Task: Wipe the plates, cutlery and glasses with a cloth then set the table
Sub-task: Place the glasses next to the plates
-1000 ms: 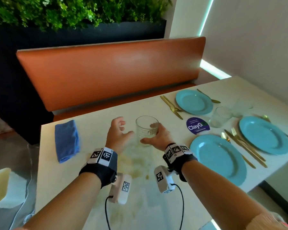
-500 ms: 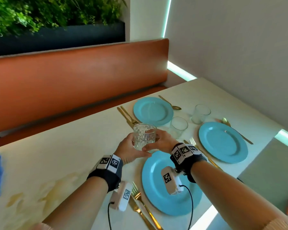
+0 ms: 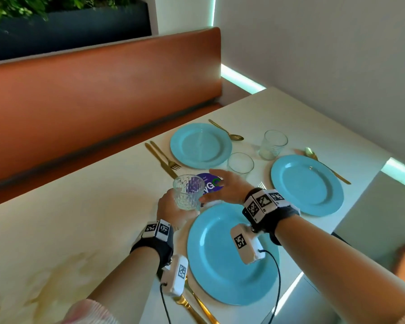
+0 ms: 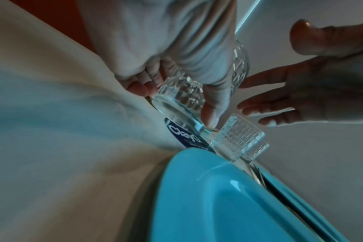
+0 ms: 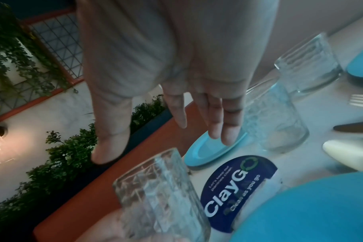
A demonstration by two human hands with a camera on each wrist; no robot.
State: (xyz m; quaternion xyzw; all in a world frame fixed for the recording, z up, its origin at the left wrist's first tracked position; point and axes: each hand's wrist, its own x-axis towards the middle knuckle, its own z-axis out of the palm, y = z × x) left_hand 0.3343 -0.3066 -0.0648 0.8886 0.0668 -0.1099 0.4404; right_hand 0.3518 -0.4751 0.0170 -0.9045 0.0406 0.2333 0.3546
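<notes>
My left hand [image 3: 171, 211] grips a patterned clear glass [image 3: 188, 192] from the left, just beyond the far rim of the near blue plate [image 3: 232, 260]. In the left wrist view the glass [image 4: 179, 99] is slightly tilted beside a round purple sticker [image 4: 183, 136]. My right hand [image 3: 225, 187] hovers open to the right of the glass, fingers straight over the sticker [image 3: 211, 183], not touching the glass. The right wrist view shows those straight fingers [image 5: 215, 121] above the glass [image 5: 162, 190].
Two more glasses [image 3: 240, 163] [image 3: 273, 143] stand between a far blue plate [image 3: 201, 145] and a right blue plate [image 3: 307, 184]. Gold cutlery lies beside each plate [image 3: 162, 157] [image 3: 227, 131] [image 3: 326, 166] [image 3: 197, 305]. An orange bench [image 3: 103, 94] runs behind the table.
The glass moved right, from mid-table to beside the sticker. My right hand let go of it and opened; my left hand now holds it alone. The blue cloth left the view.
</notes>
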